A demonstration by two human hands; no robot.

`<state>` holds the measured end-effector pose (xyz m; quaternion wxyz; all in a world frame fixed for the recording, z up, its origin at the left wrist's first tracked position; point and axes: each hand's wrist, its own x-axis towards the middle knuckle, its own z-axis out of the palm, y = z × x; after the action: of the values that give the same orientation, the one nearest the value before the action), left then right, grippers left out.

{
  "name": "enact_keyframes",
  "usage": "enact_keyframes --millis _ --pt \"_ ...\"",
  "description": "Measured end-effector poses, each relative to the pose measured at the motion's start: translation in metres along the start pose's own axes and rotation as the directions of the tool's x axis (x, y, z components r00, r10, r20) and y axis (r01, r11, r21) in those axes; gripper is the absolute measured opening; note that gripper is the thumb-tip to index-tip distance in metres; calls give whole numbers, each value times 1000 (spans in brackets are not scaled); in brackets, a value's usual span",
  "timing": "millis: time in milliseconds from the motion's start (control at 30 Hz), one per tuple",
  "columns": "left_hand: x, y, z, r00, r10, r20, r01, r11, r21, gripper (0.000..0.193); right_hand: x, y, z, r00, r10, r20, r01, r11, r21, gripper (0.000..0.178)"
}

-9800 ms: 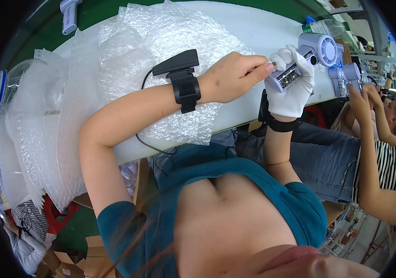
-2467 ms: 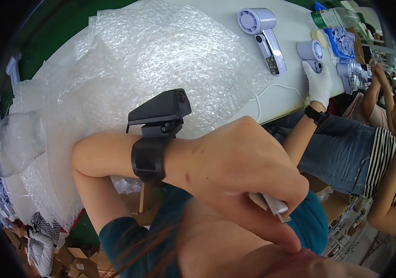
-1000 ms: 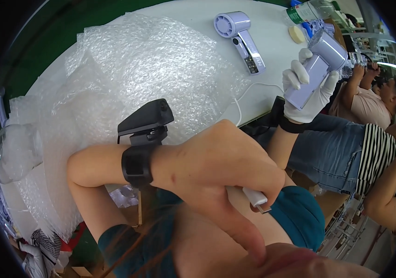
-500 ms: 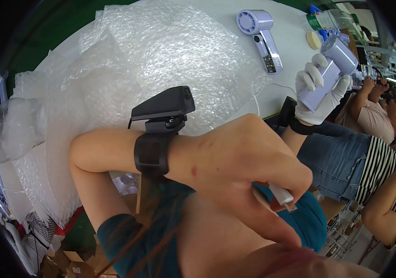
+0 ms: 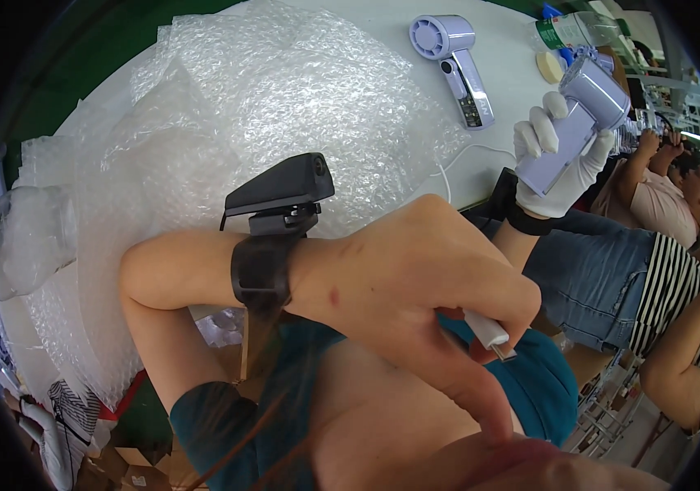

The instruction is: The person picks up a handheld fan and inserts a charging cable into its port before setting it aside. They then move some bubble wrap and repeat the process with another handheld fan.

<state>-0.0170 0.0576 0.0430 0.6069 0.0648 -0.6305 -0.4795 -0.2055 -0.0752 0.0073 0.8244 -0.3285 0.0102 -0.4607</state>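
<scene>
My bare left hand (image 5: 415, 278) is large in the foreground, its fingers curled round a white cable plug (image 5: 487, 329) with a metal tip poking out. Much of the plug is hidden by the fingers. On the right, my right hand (image 5: 567, 195) wears a white glove and is closed round the handle of a lavender handheld fan (image 5: 595, 92), its head tilted up to the right. A second lavender handheld fan (image 5: 468, 86) lies on the table beyond, apart from both hands. A thin white cord (image 5: 448, 168) runs across the table between the hands.
A heap of bubble wrap (image 5: 309, 90) covers much of the white table (image 5: 513, 49). A bottle with a green label (image 5: 567, 31) and a round cream-coloured piece (image 5: 549, 68) are at the back right. Other people stand at the right; cardboard boxes (image 5: 144, 473) sit at lower left.
Both hands have shifted slightly left in the picture, still holding the plug and the fan. Little else differs.
</scene>
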Motion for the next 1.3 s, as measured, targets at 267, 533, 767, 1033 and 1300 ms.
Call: enact_keyframes --millis 267,533,767,1033,1300 --pt "-2 3 5 998 57 -33 -56 998 30 41 0 3 1 999 17 28 -16 999 -34 48" --pt "1 3 7 997 81 -19 -80 996 42 41 -1 2 1 999 43 -1 -43 999 -19 46" --pt "2 -1 11 997 72 -10 -71 995 64 41 -4 0 -4 992 84 -91 -86 996 -10 43" --pt "5 -9 5 998 63 -24 -61 995 80 45 -4 -3 -18 990 121 -71 -118 992 54 41" --pt "5 -9 3 998 55 -12 -54 995 84 48 -4 0 -16 984 139 -111 -136 990 35 41"
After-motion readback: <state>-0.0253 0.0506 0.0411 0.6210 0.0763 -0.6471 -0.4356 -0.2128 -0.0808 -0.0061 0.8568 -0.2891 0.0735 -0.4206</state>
